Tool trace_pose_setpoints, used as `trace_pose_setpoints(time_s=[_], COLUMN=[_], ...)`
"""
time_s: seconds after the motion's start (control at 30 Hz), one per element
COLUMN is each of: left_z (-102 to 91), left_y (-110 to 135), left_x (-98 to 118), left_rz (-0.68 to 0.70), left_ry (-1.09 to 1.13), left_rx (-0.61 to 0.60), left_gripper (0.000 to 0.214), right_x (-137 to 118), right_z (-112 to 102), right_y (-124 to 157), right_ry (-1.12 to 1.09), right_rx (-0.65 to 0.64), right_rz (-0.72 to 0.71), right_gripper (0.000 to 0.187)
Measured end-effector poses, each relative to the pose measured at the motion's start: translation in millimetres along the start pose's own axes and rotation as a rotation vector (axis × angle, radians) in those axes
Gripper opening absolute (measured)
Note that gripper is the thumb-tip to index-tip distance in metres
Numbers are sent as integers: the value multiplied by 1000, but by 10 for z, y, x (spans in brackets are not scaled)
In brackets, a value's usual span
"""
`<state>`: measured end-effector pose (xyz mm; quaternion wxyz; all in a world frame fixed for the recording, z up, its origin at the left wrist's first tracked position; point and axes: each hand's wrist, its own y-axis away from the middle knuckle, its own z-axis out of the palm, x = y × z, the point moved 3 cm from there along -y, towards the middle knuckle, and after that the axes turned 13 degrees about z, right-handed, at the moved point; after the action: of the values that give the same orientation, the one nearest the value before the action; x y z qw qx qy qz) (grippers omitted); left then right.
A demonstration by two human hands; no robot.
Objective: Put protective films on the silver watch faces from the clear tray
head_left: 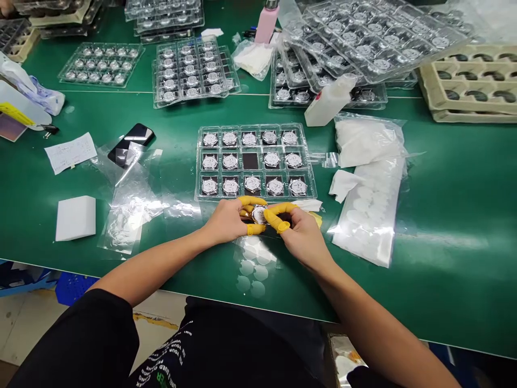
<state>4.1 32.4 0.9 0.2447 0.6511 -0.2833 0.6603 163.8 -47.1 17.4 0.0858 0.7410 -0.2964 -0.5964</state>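
Between my two hands is a round silver watch head (258, 214) with a pale dial. My left hand (232, 220), in yellow finger cots, grips its left side with finger and thumb. The cot-covered fingers of my right hand (301, 229) press on its right edge and face. Just beyond lies a clear plastic tray (196, 161) of watch heads in three rows; one middle compartment (250, 161) shows only its dark bottom. Below my hands, a sheet of round clear film stickers (253, 269) lies on the green table.
Clear bags (129, 210), a phone (133, 144) and a white foam block (75, 218) are at left. At right lie a bag of film discs (367, 215) and a white bottle (329, 102). Stacked watch trays (375, 37) and a pink bottle (267, 22) stand at the back.
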Motion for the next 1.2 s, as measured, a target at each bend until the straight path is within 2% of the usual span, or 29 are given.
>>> trace_pose_setpoints(time_s=[0.3,0.6,1.2], left_z=[5,-6,-24], left_y=[-1,-10,-11], left_x=[45,43,57], left_rz=[-23,-6,-10], left_ry=[-13,-50,-96], left_rx=[-23,-49,-78], left_gripper=[62,62,62], right_x=[-66,-111,-103], right_z=[-52,-58,-61], right_y=[18,-1,-12], right_ry=[134,176,235], right_rx=[96,70,85], right_rz=[-68,-107,-127], right_gripper=[44,37,35])
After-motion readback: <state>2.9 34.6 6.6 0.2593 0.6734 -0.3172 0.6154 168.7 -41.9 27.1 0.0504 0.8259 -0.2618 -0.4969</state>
